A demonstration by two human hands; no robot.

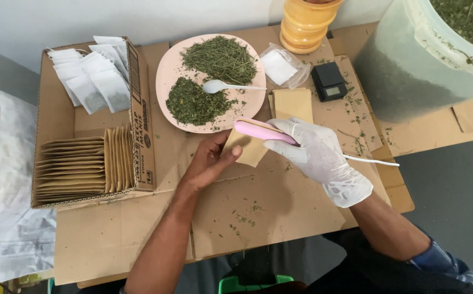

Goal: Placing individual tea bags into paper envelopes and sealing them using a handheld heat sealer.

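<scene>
At far left, a cardboard box point(92, 122) is filled with white sachets point(92, 81) and stacked brown pouches point(81, 166). A brown pouch point(249, 149) is pinched in the closed bare left hand point(210, 160); its top edge is clamped by a pink sealer point(262, 130) gripped in the gloved right hand point(318, 155). Behind, dried herbs are heaped on a pink plate point(165, 73). Open room is left on the cardboard-covered surface point(269, 209) toward the near edge.

Bare cardboard point(258, 218) toward the body; plate point(167, 71), perhaps scale point(329, 80), ahead.
</scene>
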